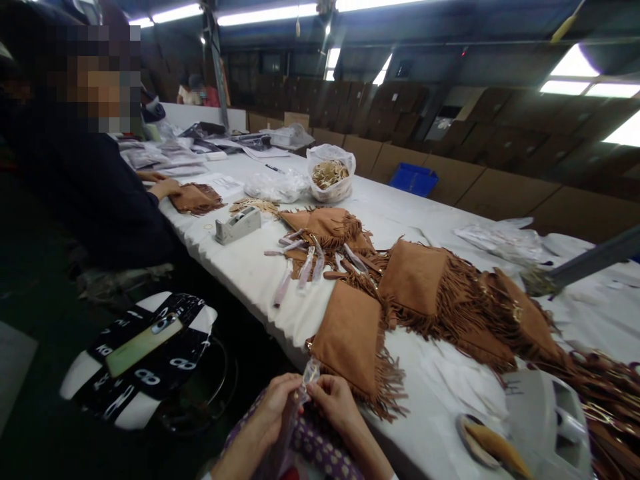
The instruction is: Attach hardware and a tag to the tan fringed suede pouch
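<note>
Stretching away under strip lights, the long white table (260, 267) runs from the near right corner to the far left end, with stacked cardboard boxes (380, 113) walling the room behind it. Brown fringed suede pieces (415, 277) spread across its middle, one more (350, 337) lying right at the near edge. On the far side, a clear bag of tan pieces (330, 175) stands upright. At the left edge sits a grey tape dispenser (238, 225), and a co-worker's hand (163, 188) rests on another fringed piece (196, 198). Off the table, a phone (143, 345) lies on a black-and-white stool; its lettering is too blurred to read. Down at the near edge, left hand (275, 403) and right hand (334, 400) are both pinched shut on a small clear plastic sleeve (309, 377), fingertips meeting around it.
</note>
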Demonstrator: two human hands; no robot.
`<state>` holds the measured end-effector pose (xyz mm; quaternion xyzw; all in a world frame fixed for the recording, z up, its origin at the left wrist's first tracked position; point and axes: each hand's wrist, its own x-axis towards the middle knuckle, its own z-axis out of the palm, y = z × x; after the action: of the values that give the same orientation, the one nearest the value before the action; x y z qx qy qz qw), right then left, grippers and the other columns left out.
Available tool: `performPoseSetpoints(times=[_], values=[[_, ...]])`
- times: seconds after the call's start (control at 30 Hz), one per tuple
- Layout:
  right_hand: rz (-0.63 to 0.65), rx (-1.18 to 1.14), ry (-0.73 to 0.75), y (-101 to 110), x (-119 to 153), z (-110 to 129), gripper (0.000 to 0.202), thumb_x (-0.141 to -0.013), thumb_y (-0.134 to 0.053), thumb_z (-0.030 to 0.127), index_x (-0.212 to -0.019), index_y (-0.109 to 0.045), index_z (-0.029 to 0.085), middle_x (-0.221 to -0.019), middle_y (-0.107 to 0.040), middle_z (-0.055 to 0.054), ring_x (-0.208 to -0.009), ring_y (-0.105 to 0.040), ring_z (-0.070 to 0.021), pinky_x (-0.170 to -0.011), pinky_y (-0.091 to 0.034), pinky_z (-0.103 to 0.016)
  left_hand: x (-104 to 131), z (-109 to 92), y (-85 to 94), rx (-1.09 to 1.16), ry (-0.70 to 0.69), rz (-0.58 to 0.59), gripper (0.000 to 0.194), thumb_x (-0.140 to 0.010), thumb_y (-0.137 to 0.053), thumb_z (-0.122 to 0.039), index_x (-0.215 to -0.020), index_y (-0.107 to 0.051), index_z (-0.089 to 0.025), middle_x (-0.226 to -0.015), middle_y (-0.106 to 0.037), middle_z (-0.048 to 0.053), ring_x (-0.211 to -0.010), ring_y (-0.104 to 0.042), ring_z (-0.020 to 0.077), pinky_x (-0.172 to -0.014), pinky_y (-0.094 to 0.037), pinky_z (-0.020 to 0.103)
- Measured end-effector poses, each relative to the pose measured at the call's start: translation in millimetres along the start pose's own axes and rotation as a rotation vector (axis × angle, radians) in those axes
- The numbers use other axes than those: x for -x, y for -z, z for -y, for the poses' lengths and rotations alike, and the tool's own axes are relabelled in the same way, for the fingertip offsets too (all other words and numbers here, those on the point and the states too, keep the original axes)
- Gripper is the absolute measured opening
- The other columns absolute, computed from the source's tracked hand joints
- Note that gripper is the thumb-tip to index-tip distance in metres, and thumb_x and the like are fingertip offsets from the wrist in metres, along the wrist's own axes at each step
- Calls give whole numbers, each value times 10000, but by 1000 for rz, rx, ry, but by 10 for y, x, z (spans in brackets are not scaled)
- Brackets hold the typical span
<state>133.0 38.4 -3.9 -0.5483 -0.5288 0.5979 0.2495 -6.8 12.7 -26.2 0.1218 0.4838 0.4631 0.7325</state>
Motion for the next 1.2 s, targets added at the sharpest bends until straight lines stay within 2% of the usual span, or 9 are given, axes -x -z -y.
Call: performPoseSetpoints(times=[0.2, 0.33, 0.5, 0.57, 0.73, 0.9, 1.0, 1.1, 1.2], values=[[85, -34, 127, 63, 83, 43, 409, -765, -593, 518, -684, -620, 118, -557, -539, 14, -475, -401, -75, -447, -313, -191, 64, -93, 64, -60, 119, 261, 281, -732, -668, -429, -759, -543, -179, -572, -623, -12, -373, -445, 61, -399, -255, 177], [110, 28, 138, 74, 100, 19, 378, -780, -577, 489, -689, -631, 126, -588, -574, -1, -483, -435, -90, -458, -330, -202, 35, -36, 52, -122, 65, 207, 337, -703, -660, -476, -757, -497, -186, -588, -636, -13, -308, -360, 27, -359, -179, 165], [-259, 323, 178, 150, 179, -28, 365, -806, -483, 432, -586, -601, 165, -550, -587, -38, -534, -521, -158, -527, -378, -265, -1, 46, 11, -364, -214, 10, 374, -744, -545, -560, -745, -478, -192, -552, -634, -4, -294, -374, 54, -332, -210, 176], [-351, 328, 186, 170, 236, -39, 318, -790, -485, 409, -640, -632, 171, -603, -632, -60, -584, -560, -184, -567, -405, -286, 8, 54, 8, -475, -304, -29, 375, -775, -498, -566, -742, -478, -193, -551, -631, -3, -304, -385, 64, -338, -238, 184], [-300, -102, -80, 13, 269, -34, 459, -693, -553, 441, -1014, -595, 115, -720, -686, -77, -349, -483, -127, -378, -314, -256, 36, 65, 14, -677, -400, -98, 367, -843, -397, -535, -765, -497, -191, -579, -620, -3, -352, -427, 91, -376, -305, 212], [-133, -364, -76, -215, 182, 40, 426, -615, -660, 400, -922, -587, 114, -584, -636, -12, -340, -454, -82, -357, -226, -195, 24, 69, 37, -741, -469, -127, 346, -845, -438, -508, -746, -530, -190, -569, -574, -22, -442, -506, 119, -450, -370, 226], [-98, -491, -86, -284, 146, 74, 428, -618, -704, 385, -928, -581, 116, -486, -571, 33, -343, -410, -55, -360, -216, -165, 22, 70, 38, -715, -451, -96, 363, -839, -446, -539, -754, -524, -194, -535, -547, -37, -395, -481, 110, -418, -354, 221], [-82, -627, -120, -328, 103, 66, 397, -618, -738, 404, -852, -547, 146, -403, -486, 77, -328, -360, -50, -352, -260, -159, 33, 94, 13, -602, -392, -63, 382, -820, -458, -591, -864, -463, -212, -501, -557, -47, -338, -440, 101, -362, -309, 198], [-52, -734, -108, -358, 53, 33, 404, -601, -771, 403, -815, -510, 180, -382, -426, 116, -302, -299, -44, -339, -308, -176, 42, 129, -10, -447, -345, -95, 525, -767, -520, -642, -1037, -376, -215, -499, -586, -46, -311, -416, 93, -343, -299, 182]])
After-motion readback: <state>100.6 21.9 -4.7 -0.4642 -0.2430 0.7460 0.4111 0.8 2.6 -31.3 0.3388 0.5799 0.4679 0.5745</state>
